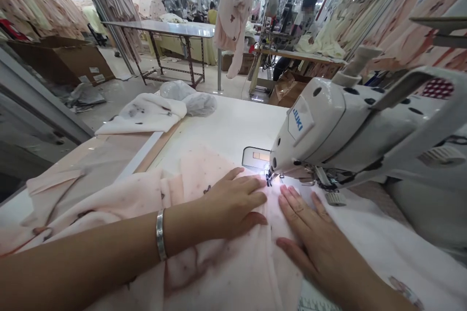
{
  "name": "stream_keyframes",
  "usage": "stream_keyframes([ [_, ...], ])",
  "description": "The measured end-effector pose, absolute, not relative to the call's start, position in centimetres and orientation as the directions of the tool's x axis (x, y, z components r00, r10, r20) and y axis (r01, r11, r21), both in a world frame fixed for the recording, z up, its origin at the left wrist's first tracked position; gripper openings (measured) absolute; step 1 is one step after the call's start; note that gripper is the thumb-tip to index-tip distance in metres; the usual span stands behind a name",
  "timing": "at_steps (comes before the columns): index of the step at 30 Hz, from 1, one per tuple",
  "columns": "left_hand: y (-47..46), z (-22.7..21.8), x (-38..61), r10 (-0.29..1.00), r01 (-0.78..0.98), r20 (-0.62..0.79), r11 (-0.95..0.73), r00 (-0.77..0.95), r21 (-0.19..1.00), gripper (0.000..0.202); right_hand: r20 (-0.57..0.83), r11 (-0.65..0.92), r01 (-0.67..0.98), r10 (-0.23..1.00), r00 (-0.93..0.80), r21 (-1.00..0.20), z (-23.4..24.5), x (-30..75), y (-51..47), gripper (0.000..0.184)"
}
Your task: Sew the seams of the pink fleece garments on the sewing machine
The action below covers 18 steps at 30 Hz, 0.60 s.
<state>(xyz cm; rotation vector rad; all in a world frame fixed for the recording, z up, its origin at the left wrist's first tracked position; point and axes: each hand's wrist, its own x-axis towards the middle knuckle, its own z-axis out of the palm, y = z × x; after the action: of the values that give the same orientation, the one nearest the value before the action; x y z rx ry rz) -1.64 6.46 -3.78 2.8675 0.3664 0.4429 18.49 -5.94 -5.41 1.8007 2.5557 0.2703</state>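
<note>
Pale pink printed fabric [204,170] lies spread over the sewing table in front of me. My left hand [233,204] rests flat on it, fingers stretched toward the needle, with a silver bangle on the wrist. My right hand [310,235] lies flat on the fabric just right of it, fingers apart and pointing at the presser foot [270,178]. A white sewing machine [350,126] stands over the cloth at the right, its needle area lit. Neither hand grips anything.
A folded pale garment [146,114] and a clear plastic bag [189,98] lie at the table's far edge. Pink garments hang above and at both sides. A long metal table [164,29] stands beyond, and a person sits at another station at the back right.
</note>
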Motion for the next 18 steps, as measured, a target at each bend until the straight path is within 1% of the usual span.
stream_keyframes([
  [4, 7.0, -4.0, -1.1, 0.321, 0.263, 0.236, -0.933, 0.917, 0.246, 0.031, 0.114, 0.331, 0.937, 0.932, -0.343, 0.113, -5.3, 19.4, -4.7, 0.068],
  [6, 7.3, -4.1, -0.7, 0.363, 0.301, 0.230, -0.916, 0.903, 0.265, 0.036, 0.074, 0.314, 0.945, 0.944, -0.321, 0.088, -5.3, 19.8, -4.1, 0.067],
  [9, 8.0, -4.4, -0.1, 0.422, 0.343, 0.251, -0.888, 0.871, 0.305, 0.049, -0.005, 0.235, 0.970, 0.972, -0.235, 0.058, -5.3, 20.3, -3.4, 0.065],
  [13, 8.7, -4.4, 0.3, 0.450, 0.366, 0.251, -0.874, 0.857, 0.319, 0.056, -0.063, 0.151, 0.988, 0.987, -0.149, 0.034, -5.4, 20.7, -2.9, 0.063],
  [16, 8.8, -4.3, 0.3, 0.457, 0.368, 0.248, -0.868, 0.854, 0.333, 0.060, -0.067, 0.125, 0.992, 0.990, -0.123, 0.029, -5.9, 21.0, -3.0, 0.062],
  [18, 8.8, -4.3, 0.3, 0.459, 0.363, 0.260, -0.866, 0.849, 0.344, 0.060, -0.037, 0.116, 0.993, 0.993, -0.114, 0.030, -6.7, 21.5, -3.1, 0.061],
])
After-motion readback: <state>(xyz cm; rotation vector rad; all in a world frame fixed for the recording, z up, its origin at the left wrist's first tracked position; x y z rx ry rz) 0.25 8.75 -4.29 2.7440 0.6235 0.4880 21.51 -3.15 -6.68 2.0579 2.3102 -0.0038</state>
